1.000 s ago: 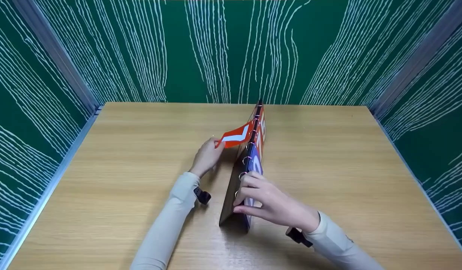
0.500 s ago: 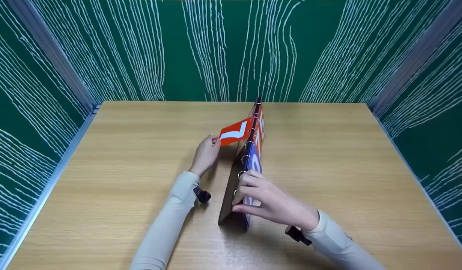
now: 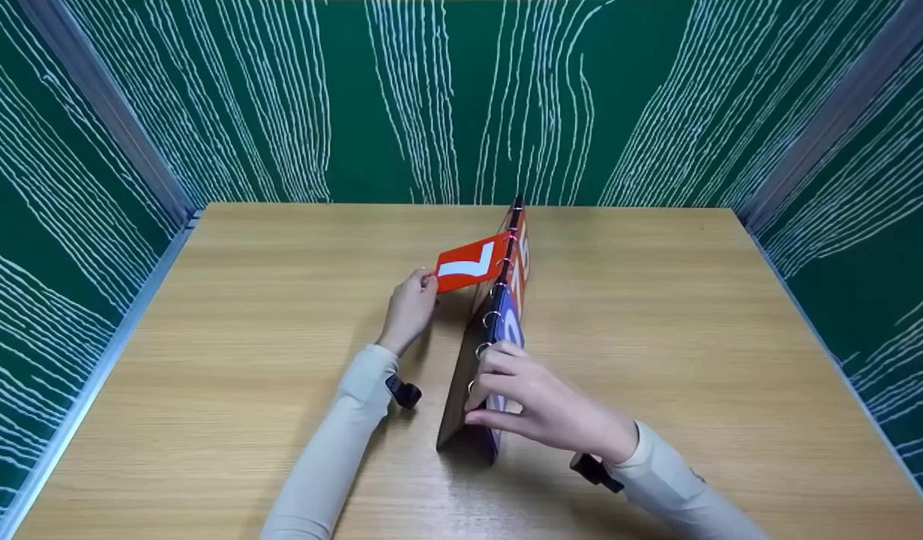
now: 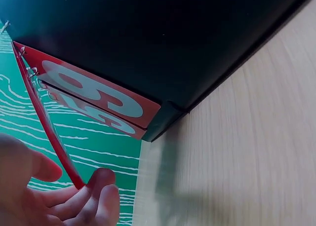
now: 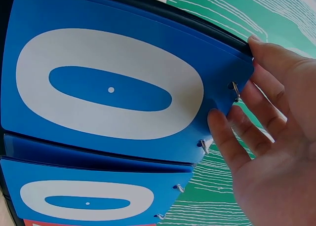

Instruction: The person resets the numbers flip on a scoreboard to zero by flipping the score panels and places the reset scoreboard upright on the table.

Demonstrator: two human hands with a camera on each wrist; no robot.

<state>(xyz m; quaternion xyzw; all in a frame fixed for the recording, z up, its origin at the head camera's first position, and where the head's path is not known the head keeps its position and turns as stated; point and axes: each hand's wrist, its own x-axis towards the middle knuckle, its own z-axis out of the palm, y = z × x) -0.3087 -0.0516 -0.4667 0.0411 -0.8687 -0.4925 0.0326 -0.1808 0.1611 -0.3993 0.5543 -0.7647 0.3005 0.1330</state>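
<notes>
A tabletop flip scoreboard (image 3: 452, 416) stands like a tent on the wooden table, its ringed top edge running away from me. My left hand (image 3: 411, 307) holds the outer edge of a red flip card (image 3: 468, 268) with a white numeral, which is swung up on its rings to the left side. Red number cards (image 4: 94, 90) hang below it in the left wrist view. My right hand (image 3: 536, 401) grips the near end of the scoreboard's top edge, thumb and fingers on opposite sides. Beside those fingers hangs a blue card (image 5: 111, 125) with a white 0.
The wooden table (image 3: 656, 315) extends to both sides of the scoreboard. Green walls (image 3: 476, 97) with wavy white lines enclose the back and sides. A second blue 0 card (image 5: 86, 174) and red cards (image 3: 521, 259) hang farther along the scoreboard.
My left hand has shifted slightly left and away from me, and the red card now lies flatter and more spread out. The right hand keeps its hold on the scoreboard.
</notes>
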